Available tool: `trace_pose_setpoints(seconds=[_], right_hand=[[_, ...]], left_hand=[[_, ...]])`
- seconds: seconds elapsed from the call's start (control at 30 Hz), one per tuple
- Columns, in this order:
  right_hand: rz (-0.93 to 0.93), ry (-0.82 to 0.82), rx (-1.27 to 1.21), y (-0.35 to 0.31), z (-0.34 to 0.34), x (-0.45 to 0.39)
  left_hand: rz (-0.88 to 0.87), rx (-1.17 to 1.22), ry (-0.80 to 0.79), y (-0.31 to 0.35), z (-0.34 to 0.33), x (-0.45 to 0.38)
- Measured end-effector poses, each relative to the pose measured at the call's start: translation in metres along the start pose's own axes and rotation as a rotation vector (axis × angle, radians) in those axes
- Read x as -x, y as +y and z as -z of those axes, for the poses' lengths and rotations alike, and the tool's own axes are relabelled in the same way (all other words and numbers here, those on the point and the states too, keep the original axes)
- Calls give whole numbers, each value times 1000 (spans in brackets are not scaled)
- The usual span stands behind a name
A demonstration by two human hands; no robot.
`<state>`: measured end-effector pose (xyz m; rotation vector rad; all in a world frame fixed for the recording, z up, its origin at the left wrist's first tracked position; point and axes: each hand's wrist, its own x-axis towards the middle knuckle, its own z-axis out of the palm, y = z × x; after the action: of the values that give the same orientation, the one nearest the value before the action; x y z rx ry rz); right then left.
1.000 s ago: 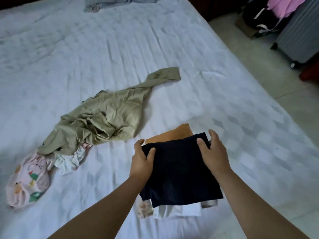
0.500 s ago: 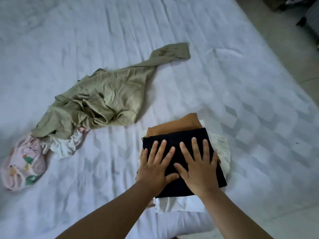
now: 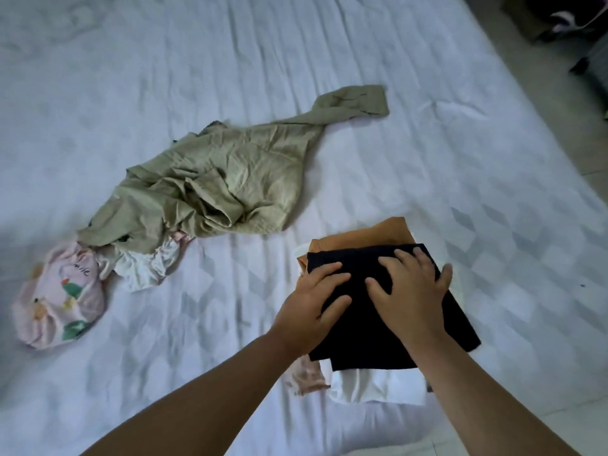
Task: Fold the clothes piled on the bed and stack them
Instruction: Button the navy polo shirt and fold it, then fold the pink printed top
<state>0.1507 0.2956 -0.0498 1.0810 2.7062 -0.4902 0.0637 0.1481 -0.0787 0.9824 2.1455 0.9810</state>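
**Dark piece on the stack, three garments still loose**

The folded navy garment (image 3: 391,311) lies on top of the stack (image 3: 375,386) near the front right part of the bed (image 3: 427,159). Both hands press down on it with fingers spread flat: the left hand (image 3: 312,307) on its left edge, the right hand (image 3: 411,291) across its upper middle. Neither hand pinches or curls round the cloth. Under the navy piece an orange-brown folded garment (image 3: 371,235) shows at the far edge, a white folded piece (image 3: 375,388) sticks out at the near edge, and a bit of pale pink cloth (image 3: 304,376) peeks out at the near left corner.

To the left and well apart from the stack, an olive-green shirt (image 3: 210,189) lies crumpled, one sleeve stretched toward the right. Touching its near-left end is a rumpled white garment (image 3: 148,268), and just beside that a pink printed garment (image 3: 59,297), bunched up.

By my judgement the task is somewhat past halfway: at least four pieces are folded and stacked, and three remain unfolded. The present step looks like flattening the top piece.
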Motion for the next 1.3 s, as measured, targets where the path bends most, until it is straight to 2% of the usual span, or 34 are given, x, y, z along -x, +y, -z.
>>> trace_pose_setpoints(seconds=[0.07, 0.17, 0.3, 0.43, 0.53, 0.6, 0.63, 0.7, 0.77, 0.83, 0.9, 1.0, 1.07, 1.13, 1.23, 1.3], right_hand=[[74, 78, -57, -32, 9, -8], [222, 114, -168, -84, 1, -20], [352, 13, -158, -157, -34, -29], [368, -163, -98, -214, -84, -41], [346, -203, -120, -246, -113, -58], [310, -179, -138, -263, -130, -78], [280, -157, -153, -268, -136, -88], [214, -66, -204, -275, -146, -108], [154, -21, -241, -277, -154, -123], [118, -72, -212, -274, -160, -131], [132, -104, -167, -270, -165, -132], [158, -29, -192, -268, -160, -114], [156, 11, -226, -268, -153, -95], [119, 11, -244, -269, -145, -76], [96, -19, -145, -265, -137, -53], [92, -47, -71, -263, -132, -42]], left_hand=[[6, 49, 106, -11, 25, 9], [107, -16, 191, -49, 58, 22], [337, -104, 236, -122, 106, 39], [527, -163, 270, -186, 158, 51], [581, -260, 295, -219, 191, 46], [560, -287, 269, -236, 209, 34], [488, -283, 276, -241, 218, 26], [224, -313, 300, -251, 234, 4], [3, -500, 243, -257, 240, -21], [62, -701, 21, -256, 240, -41], [173, -814, -122, -253, 240, -52], [160, -855, -177, -244, 234, -39], [89, -751, -125, -242, 231, -15], [66, -391, -2, -237, 227, 12], [215, -13, 87, -222, 220, 42], [273, 149, 60, -210, 214, 57]])
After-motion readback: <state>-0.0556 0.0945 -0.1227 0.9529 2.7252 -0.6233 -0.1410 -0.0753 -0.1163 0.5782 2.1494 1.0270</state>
